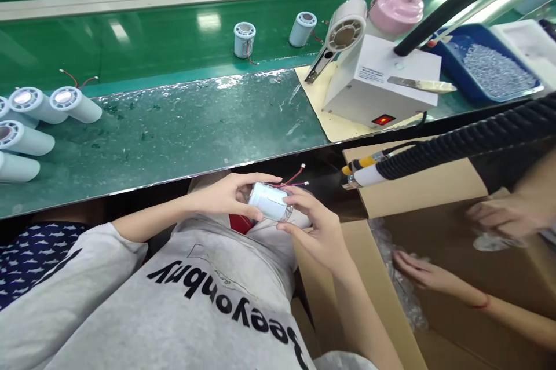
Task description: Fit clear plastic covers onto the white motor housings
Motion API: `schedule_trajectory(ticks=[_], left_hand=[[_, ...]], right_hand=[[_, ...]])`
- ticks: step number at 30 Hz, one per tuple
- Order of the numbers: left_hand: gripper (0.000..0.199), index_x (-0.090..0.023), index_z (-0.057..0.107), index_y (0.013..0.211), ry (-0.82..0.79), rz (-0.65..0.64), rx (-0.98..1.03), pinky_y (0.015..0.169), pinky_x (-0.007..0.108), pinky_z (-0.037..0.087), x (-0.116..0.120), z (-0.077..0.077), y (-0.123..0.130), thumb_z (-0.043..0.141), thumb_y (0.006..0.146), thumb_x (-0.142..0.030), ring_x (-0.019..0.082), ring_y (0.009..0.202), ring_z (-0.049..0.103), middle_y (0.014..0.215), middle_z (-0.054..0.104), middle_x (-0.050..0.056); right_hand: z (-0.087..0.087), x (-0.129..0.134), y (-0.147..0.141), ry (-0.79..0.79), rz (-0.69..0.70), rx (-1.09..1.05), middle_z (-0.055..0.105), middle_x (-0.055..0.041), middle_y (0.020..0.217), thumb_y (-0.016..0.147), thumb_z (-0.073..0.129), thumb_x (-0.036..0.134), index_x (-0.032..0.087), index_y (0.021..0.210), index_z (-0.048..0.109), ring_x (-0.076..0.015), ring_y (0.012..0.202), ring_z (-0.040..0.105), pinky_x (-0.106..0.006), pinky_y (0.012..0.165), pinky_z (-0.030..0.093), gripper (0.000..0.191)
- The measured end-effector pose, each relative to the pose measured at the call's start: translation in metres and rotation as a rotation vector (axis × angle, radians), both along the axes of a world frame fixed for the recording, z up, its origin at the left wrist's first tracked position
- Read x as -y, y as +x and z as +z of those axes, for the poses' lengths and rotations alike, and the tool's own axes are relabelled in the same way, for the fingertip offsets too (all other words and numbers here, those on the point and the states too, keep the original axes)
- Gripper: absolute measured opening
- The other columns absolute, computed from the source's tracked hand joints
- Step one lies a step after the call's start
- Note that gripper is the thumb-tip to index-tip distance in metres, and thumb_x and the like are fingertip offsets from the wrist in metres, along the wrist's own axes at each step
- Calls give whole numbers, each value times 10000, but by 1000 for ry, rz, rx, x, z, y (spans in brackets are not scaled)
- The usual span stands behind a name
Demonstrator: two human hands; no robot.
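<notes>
Above my lap, past the bench's front edge, a light blue cylinder (268,201) lies sideways between my two hands. My left hand (232,195) is closed on its left end, thumb below and fingers above. The fingers of my right hand (313,220) pinch its right end. Thin red wires (295,176) with small white connectors stick out behind the cylinder. Similar cylinders stand tilted at the left of the green bench (186,127), and an upright one (244,40) and a tilted one (303,29) are farther back.
A white box device (382,83) with a lit red switch stands right of centre, beside a handheld fan (346,31) and a blue tray (499,66). A black hose (469,138) crosses at right. Another person's hands (499,216) are over an open cardboard box (456,312).
</notes>
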State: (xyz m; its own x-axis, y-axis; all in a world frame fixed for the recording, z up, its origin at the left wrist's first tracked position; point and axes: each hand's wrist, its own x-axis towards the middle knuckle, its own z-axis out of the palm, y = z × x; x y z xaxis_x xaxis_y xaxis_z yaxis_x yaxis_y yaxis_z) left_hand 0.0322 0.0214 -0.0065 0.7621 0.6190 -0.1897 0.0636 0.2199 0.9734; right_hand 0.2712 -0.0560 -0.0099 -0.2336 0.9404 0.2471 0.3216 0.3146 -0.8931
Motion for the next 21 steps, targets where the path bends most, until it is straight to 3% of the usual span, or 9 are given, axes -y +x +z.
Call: schedule_trajectory(ticks=[6, 12, 21], left_hand=[[760, -289, 612, 1428, 212, -38, 38, 1042, 401, 525, 0, 4, -3, 896, 725, -340, 290, 1306, 609, 1465, 620, 116], [736, -315, 585, 1456, 271, -76, 71, 975, 358, 569, 2, 4, -4, 862, 773, -311, 284, 1322, 610, 1515, 580, 113], [729, -313, 575, 1466, 322, -102, 42, 991, 366, 566, 1, 4, -4, 847, 791, -326, 296, 1354, 585, 1533, 562, 114]], right_hand=[[4, 3, -1, -144, 20, -152, 706, -105, 1298, 881, 810, 361, 268, 1206, 673, -268, 1193, 693, -376, 903, 650, 364], [6, 6, -1, -272, 0, -237, 716, -35, 1232, 873, 821, 370, 323, 1211, 678, -201, 1066, 717, -288, 868, 635, 369], [4, 6, -2, -428, -6, -378, 719, -21, 1140, 892, 792, 405, 313, 1169, 678, -170, 1009, 695, -235, 798, 592, 314]])
